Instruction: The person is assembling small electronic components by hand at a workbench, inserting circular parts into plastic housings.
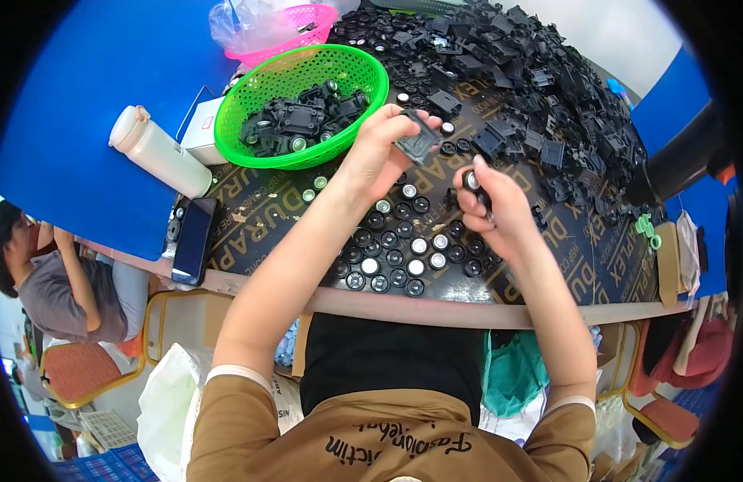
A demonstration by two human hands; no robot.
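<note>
My left hand point(379, 153) pinches a flat black plastic toy-car chassis point(420, 145) between thumb and fingers, raised over the table. To its right, my right hand point(504, 202) is closed round a small black wheel point(471, 180) with a silver hub; the thumb points up beside it. The two hands are apart, and the wheel does not touch the chassis. Beneath them lie many loose black wheels point(394, 257), some with silver or white hubs. Whether the right hand holds further pieces behind its curled fingers is hidden.
A green basket point(381, 80) of chassis with wheels stands at the left, a pink basket point(263, 58) behind it. Black parts point(508, 72) are heaped at the far right. A white bottle point(159, 153) and a phone point(194, 241) lie left. Another person point(70, 281) sits farther left.
</note>
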